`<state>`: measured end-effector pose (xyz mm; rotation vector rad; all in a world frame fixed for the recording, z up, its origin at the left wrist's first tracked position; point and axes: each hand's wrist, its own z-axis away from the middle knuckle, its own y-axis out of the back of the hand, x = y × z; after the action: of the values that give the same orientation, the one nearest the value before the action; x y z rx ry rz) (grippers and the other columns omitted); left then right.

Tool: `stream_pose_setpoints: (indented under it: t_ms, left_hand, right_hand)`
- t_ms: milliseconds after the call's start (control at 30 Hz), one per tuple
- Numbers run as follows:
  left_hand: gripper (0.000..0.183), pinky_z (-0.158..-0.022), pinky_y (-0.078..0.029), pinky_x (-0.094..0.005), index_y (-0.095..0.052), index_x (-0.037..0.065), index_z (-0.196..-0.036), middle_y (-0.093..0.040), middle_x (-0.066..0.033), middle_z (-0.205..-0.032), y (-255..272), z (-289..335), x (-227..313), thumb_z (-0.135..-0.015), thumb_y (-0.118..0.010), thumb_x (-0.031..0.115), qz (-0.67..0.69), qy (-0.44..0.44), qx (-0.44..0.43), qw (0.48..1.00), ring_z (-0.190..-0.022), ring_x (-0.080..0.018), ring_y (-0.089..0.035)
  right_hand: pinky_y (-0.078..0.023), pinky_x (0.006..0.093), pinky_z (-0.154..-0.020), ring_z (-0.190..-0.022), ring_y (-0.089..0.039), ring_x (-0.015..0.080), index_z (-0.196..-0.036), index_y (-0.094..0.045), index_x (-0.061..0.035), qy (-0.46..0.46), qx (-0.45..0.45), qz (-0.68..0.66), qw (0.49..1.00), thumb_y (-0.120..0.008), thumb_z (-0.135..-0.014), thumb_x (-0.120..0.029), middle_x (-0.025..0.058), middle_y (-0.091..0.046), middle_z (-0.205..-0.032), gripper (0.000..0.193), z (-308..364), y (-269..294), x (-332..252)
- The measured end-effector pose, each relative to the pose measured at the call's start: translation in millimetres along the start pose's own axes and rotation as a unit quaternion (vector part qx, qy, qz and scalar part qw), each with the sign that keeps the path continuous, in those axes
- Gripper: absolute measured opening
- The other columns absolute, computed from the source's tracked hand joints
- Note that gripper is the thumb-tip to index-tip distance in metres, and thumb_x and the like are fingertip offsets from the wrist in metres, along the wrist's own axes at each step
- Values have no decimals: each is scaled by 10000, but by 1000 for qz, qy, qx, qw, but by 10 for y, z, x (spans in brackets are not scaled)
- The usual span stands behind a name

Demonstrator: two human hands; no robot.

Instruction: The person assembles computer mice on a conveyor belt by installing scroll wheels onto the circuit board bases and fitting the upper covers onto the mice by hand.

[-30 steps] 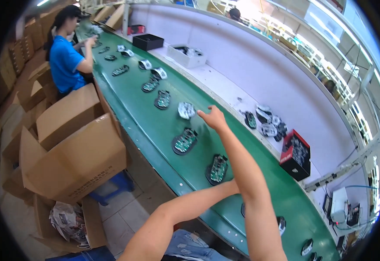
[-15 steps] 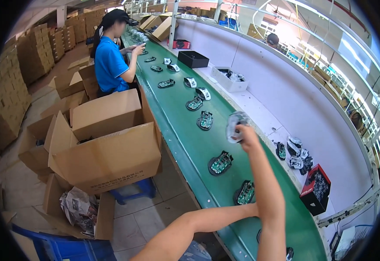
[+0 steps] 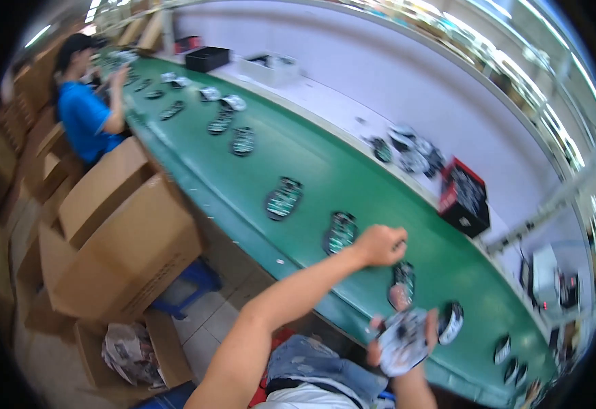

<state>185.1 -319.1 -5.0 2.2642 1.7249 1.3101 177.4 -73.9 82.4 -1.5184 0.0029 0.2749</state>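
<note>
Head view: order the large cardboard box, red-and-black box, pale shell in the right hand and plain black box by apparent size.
1. Large cardboard box
2. Red-and-black box and pale shell: too alike to rank; shell looks nearer
3. Plain black box

Right hand (image 3: 432, 330) holding pale shell (image 3: 405, 341), left hand (image 3: 380, 245) above green work surface (image 3: 352, 180), circuit boards (image 3: 285, 199)

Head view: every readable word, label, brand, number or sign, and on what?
None legible enough to quote.
Large open brown cardboard carton: dark print low on its side, too blurred to read.
Open red-and-black rectangular box: any marking too small and blurred.
Held white rounded plastic shell: any marking too blurred.
</note>
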Motion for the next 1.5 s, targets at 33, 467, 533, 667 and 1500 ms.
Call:
stream_pose_setpoints:
  t_ms: [33, 467, 533, 667, 1500]
  left_hand:
    - [115, -625, -535, -438, -643, 99, -851, -671, -139, -776, 20, -5, -19, -819, -651, 209, -2, -3, 5, 1000, -708, -338, -670]
    - [70, -580, -525, -397, -630, 72, -862, -669, -122, -740, 41, -145, 59, -829, -650, 131, -13, -21, 1, 1000, -640, -309, -659]
    - [73, -582, -525, -398, -627, 69, -863, -674, -123, -750, 106, -133, 58, -831, -649, 131, -17, -10, 5, 1000, -641, -309, -660]
    - [78, -589, -526, -373, -640, 51, -879, -665, -135, -732, 136, -149, 92, -830, -653, 110, -17, -9, 10, 1000, -637, -297, -666]
    - [87, -557, -505, -397, -625, 61, -843, -644, -129, -688, 47, -117, -7, -806, -669, 127, 2, -45, 19, 999, -619, -312, -641]
  right_hand:
    - [-462, 483, -717, -860, -581, 433, -1573, -200, -313, -45, -52, -124, 990, -483, -875, -686, 278, -484, -1336, 840, 280, 291, 255]
    - [-477, 434, -962, -1119, -586, 382, -1343, -531, -27, 298, 309, 858, 284, -670, -821, -185, 217, -553, -1263, 564, 100, 63, -1063]
    - [-487, 462, -931, -1079, -583, 408, -1331, -540, -39, 280, 305, 870, 267, -680, -823, -211, 221, -538, -1266, 555, -206, 246, -1017]
    - [-471, 483, -926, -1067, -545, 439, -1352, -514, -32, 202, 326, 892, 238, -687, -834, -237, 250, -498, -1292, 583, -423, 566, -944]
    - [-377, 442, -1084, -1244, -520, 389, -1330, -542, -9, 192, 205, 929, 243, -433, -1008, -209, 216, -566, -1321, 395, -557, 805, -1097]
